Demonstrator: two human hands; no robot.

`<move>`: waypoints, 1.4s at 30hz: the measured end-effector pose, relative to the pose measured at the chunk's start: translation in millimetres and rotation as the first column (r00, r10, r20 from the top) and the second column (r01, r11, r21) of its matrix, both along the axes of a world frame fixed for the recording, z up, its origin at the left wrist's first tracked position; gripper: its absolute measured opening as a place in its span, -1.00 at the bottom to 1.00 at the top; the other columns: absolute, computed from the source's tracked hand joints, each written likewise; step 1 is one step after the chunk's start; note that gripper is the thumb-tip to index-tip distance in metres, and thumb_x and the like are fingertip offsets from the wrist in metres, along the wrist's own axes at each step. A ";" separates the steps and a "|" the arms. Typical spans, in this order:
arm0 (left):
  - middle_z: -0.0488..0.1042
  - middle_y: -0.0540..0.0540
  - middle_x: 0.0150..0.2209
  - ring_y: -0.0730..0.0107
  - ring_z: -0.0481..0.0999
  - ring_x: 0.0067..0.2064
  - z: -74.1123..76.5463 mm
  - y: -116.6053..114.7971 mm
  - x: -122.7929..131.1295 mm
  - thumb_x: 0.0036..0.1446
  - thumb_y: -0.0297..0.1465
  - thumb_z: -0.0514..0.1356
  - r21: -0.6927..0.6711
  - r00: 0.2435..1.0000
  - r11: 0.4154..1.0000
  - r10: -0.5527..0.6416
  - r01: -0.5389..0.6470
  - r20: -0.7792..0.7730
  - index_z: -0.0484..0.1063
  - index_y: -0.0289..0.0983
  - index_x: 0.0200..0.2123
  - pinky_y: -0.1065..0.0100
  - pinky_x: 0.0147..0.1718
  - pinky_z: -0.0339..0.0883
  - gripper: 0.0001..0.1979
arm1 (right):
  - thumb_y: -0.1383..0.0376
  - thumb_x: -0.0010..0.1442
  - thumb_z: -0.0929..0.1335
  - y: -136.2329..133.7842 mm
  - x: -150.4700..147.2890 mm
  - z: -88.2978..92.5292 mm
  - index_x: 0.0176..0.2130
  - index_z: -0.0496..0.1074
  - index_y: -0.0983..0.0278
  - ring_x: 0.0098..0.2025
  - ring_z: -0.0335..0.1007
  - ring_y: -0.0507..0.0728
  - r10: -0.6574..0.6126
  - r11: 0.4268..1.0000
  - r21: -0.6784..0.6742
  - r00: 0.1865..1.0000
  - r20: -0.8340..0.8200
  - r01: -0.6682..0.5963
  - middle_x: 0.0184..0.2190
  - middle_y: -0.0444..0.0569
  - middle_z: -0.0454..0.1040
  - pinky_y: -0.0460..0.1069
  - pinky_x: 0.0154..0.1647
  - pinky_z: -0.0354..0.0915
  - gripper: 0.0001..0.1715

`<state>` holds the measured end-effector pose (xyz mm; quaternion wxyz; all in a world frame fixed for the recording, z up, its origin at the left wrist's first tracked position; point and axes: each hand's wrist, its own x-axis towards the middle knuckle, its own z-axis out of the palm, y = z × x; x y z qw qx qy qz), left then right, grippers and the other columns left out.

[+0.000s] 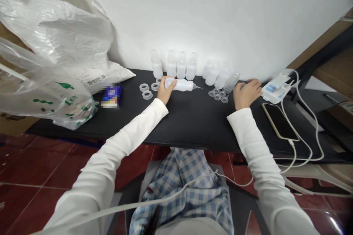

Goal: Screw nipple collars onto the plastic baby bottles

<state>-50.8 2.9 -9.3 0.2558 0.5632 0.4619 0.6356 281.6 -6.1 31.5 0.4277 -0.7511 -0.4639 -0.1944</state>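
Observation:
My left hand (166,90) is closed round a white plastic bottle (182,85), held sideways above the black table. A clear, thin pointed tip (196,86) sticks out of the bottle's right end. My right hand (246,93) rests beside a stack of clear domed caps (231,82), its fingers stretched to the right; whether it touches the stack I cannot tell. Left of that stack lie several small clear teat-like pieces (217,97). White ring collars (147,94) lie left of my left hand. Behind it stand several white bottles (181,70) with clear domed caps.
More white bottles (211,77) without caps stand by the wall. Plastic bags (71,91) and a blue packet (111,95) occupy the left. On the right are a white power strip (275,90), a phone (280,121) and loose white cables (317,132).

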 end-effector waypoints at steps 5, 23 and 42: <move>0.48 -0.08 -0.22 0.30 0.51 -0.13 1.1 -1.4 3.3 -0.01 0.25 0.25 -0.061 0.997 0.998 -0.006 0.010 0.072 0.43 -0.22 -0.23 0.31 -0.22 0.48 -0.36 | 0.12 0.44 0.11 -7.7 -17.4 4.0 -0.19 0.34 0.27 -0.08 0.35 0.27 0.309 0.934 0.178 0.951 0.026 -0.309 -0.16 0.16 0.37 0.26 0.03 0.27 -0.63; 0.46 -0.05 -0.34 0.47 0.44 -0.38 -0.8 -2.1 7.5 -0.04 0.27 0.27 -0.096 0.977 0.980 -0.161 0.175 0.138 0.45 -0.23 -0.26 0.48 -0.59 0.26 -0.34 | -0.06 0.40 0.18 -31.9 -78.2 -17.0 -0.21 0.34 0.17 -0.19 0.37 0.18 0.776 0.619 0.251 0.628 -0.055 -0.744 -0.27 -0.01 0.37 0.13 -0.13 0.35 -0.59; 0.46 -0.06 -0.39 0.44 0.44 -0.49 -2.2 -1.4 8.0 0.11 0.21 0.19 -0.090 0.941 0.945 -0.300 0.316 0.153 0.40 -0.23 -0.24 0.37 -0.60 0.28 -0.41 | -0.09 0.21 0.40 -39.7 -96.5 -22.7 0.04 0.26 0.12 -0.31 0.45 0.12 0.888 0.326 0.138 0.253 -0.384 -0.935 -0.31 -0.12 0.37 0.09 -0.24 0.44 -0.44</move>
